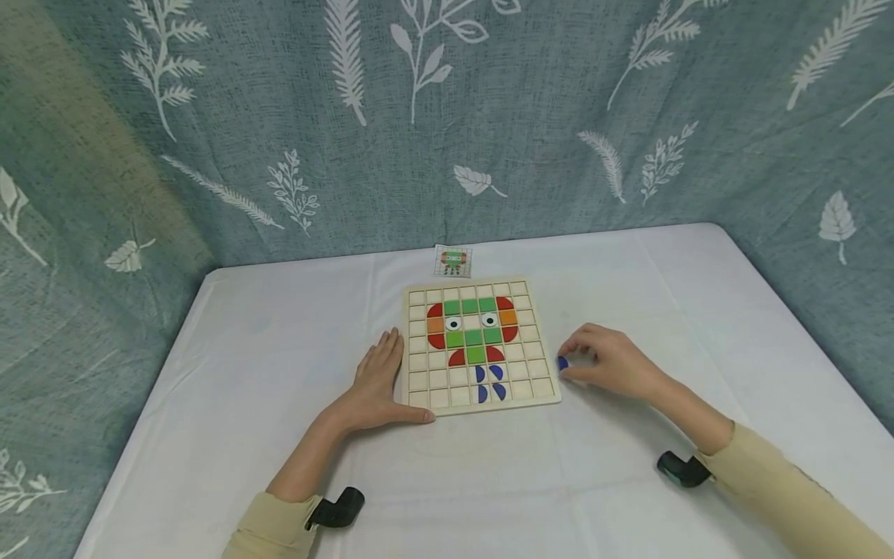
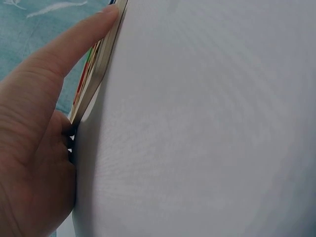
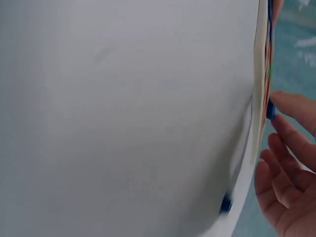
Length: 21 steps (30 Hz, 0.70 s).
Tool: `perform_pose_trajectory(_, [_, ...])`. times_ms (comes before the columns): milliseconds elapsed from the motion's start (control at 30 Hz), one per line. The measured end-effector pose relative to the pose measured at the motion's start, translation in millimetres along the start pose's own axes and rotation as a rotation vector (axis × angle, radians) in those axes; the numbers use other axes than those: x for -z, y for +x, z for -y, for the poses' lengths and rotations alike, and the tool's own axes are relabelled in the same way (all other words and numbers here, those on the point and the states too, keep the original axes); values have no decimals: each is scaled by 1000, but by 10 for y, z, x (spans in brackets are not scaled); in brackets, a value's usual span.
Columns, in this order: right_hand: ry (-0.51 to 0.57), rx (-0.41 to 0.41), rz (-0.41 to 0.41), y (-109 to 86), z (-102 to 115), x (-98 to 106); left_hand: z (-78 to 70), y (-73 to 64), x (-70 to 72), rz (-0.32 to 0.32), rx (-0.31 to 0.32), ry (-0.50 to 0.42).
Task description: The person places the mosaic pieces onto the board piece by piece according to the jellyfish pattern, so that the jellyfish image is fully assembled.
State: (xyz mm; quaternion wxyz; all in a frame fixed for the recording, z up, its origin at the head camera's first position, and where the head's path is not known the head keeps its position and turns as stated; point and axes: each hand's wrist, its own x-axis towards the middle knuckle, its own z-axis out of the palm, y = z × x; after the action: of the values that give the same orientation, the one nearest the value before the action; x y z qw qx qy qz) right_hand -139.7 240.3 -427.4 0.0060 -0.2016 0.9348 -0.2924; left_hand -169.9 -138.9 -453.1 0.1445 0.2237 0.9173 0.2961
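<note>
A square wooden grid board (image 1: 433, 399) lies on the table, bearing a figure of red, orange, green, eye and blue pieces. My left hand (image 1: 378, 387) rests at its lower left corner, fingers along the left edge and thumb (image 2: 91, 32) straight along the near edge. Just off the board's right edge, my right hand (image 1: 615, 363) pinches a small blue piece (image 3: 270, 109) between thumb and index finger. Several blue half-round pieces (image 1: 497, 373) sit in the lower cells under the red and green ones. Another blue piece (image 3: 225, 203) lies on the cloth below the right hand.
Behind the board lies a small pattern card (image 1: 452, 262) showing a similar figure. A white cloth (image 1: 293, 334) covers the table, and a teal leaf-print curtain (image 1: 489, 101) hangs at the back and sides. Black wrist cameras (image 1: 337, 508) sit at both sleeves.
</note>
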Motion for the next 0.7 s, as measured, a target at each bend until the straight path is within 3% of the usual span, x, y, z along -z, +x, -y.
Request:
perform_pose_trajectory(233, [74, 81, 74, 304, 400, -262, -11, -8, 6, 3, 4, 0])
perform_pose_trajectory(400, [35, 148, 121, 508, 638, -434, -21, -16, 18, 9, 9, -8])
perform_pose_trajectory(700, [-52, 168, 163, 740, 870, -618, -14, -26, 45, 21, 2, -4])
